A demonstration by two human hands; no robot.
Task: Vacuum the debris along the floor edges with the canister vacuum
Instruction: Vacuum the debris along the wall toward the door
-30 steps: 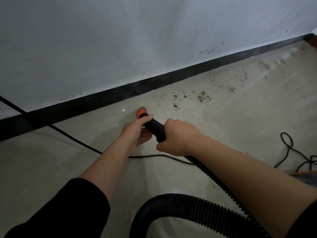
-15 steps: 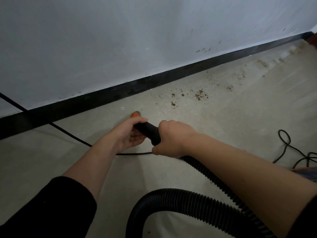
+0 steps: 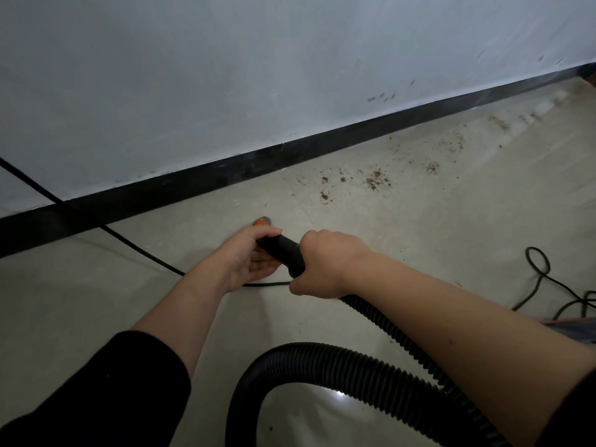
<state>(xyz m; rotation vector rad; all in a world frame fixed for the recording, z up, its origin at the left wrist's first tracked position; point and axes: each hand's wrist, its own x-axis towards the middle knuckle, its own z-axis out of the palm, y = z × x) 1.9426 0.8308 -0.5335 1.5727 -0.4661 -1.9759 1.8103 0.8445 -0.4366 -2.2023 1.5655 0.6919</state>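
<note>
One wand [image 3: 285, 248], held by left grip [image 3: 248, 258] and right grip [image 3: 325, 262]; orange tip [image 3: 259, 222] mostly hidden. One hose [image 3: 322, 359], cut off below. Maybe four debris clumps [image 3: 375, 182].

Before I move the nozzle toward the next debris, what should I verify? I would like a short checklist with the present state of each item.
1. Grip: left hand and right hand both hold the nozzle: ok.
2. Orange tip on debris: the debris lies farther right along the baseboard, apart from the tip: not ok.
3. Path: power cord runs left of the hands, not between tip and debris: ok.
4. Hose: curved loop, no kink visible: ok.
5. Suction on: cannot tell.
</note>
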